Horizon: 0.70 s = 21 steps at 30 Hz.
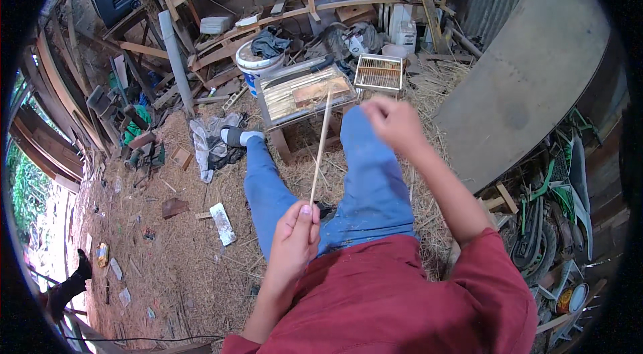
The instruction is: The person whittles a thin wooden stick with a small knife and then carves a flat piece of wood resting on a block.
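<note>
In my left hand is the lower end of a thin, pale wooden stick, thumb pressed along it. The stick slants up and away over the gap between my knees. My right hand is raised above my right knee, fingers curled together, slightly blurred; whatever they hold, if anything, is hidden. Beyond the stick's tip stands a low worktable. Thin pale strips lie side by side on it, along with a flat wooden block. At its back edge rests a long dark tool with a black handle.
A small light-framed rack with thin bars stands right of the worktable. Behind is a white bucket with dark cloth on top. A large grey panel leans at right. Wood scraps and straw litter the dirt floor.
</note>
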Each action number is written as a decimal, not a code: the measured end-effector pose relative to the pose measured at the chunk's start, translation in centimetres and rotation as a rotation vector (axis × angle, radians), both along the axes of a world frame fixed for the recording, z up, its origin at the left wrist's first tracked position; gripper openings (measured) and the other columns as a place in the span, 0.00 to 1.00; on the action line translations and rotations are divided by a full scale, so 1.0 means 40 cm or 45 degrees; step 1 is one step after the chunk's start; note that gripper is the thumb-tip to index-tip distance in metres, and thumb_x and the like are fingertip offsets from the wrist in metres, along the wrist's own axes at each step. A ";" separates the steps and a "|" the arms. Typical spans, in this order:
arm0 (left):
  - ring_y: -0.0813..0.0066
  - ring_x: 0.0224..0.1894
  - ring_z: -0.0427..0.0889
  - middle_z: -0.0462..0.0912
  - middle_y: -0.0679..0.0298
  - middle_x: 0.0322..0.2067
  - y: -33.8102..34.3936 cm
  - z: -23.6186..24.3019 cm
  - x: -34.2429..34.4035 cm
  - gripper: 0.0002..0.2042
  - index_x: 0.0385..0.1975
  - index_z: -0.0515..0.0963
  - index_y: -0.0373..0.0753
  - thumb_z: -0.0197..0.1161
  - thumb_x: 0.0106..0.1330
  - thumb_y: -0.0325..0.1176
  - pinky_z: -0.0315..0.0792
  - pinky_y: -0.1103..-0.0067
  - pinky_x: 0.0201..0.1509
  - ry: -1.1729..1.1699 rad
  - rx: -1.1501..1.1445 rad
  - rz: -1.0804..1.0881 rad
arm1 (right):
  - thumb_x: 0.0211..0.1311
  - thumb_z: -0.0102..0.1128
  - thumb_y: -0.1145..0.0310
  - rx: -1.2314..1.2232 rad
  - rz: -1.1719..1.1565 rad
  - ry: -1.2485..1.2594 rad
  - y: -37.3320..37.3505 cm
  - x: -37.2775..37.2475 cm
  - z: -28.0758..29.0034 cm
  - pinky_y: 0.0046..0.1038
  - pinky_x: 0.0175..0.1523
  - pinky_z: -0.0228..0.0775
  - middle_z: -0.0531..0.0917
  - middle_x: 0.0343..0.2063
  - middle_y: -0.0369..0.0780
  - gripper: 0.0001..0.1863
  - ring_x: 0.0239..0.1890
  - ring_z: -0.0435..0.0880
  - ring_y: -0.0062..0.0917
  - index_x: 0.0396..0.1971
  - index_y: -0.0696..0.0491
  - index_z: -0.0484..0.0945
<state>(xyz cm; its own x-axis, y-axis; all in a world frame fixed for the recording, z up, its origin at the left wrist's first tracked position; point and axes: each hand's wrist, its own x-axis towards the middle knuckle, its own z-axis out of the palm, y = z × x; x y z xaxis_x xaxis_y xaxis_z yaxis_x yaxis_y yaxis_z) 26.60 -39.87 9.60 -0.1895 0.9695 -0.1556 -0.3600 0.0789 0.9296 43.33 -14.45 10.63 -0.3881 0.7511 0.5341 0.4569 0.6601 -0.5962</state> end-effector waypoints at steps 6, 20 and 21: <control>0.89 0.14 0.50 0.57 0.77 0.17 0.034 0.000 -0.022 0.11 0.41 0.69 0.45 0.46 0.85 0.42 0.45 0.84 0.15 -0.185 -0.015 0.009 | 0.72 0.61 0.56 0.051 0.131 0.066 -0.088 -0.006 0.009 0.41 0.31 0.72 0.82 0.22 0.45 0.15 0.25 0.84 0.43 0.29 0.51 0.81; 0.89 0.11 0.48 0.54 0.79 0.15 0.005 0.023 0.010 0.10 0.41 0.68 0.49 0.46 0.85 0.45 0.41 0.83 0.13 -0.185 -0.093 0.018 | 0.69 0.63 0.53 0.353 0.509 -0.076 -0.189 -0.038 -0.040 0.42 0.28 0.72 0.81 0.21 0.42 0.15 0.24 0.83 0.42 0.28 0.49 0.78; 0.89 0.11 0.48 0.54 0.79 0.15 -0.003 0.024 0.008 0.11 0.40 0.68 0.49 0.46 0.85 0.45 0.41 0.83 0.13 -0.199 -0.082 -0.009 | 0.70 0.62 0.48 0.322 0.363 0.018 -0.150 -0.049 -0.060 0.43 0.28 0.73 0.81 0.20 0.43 0.19 0.24 0.84 0.43 0.28 0.49 0.79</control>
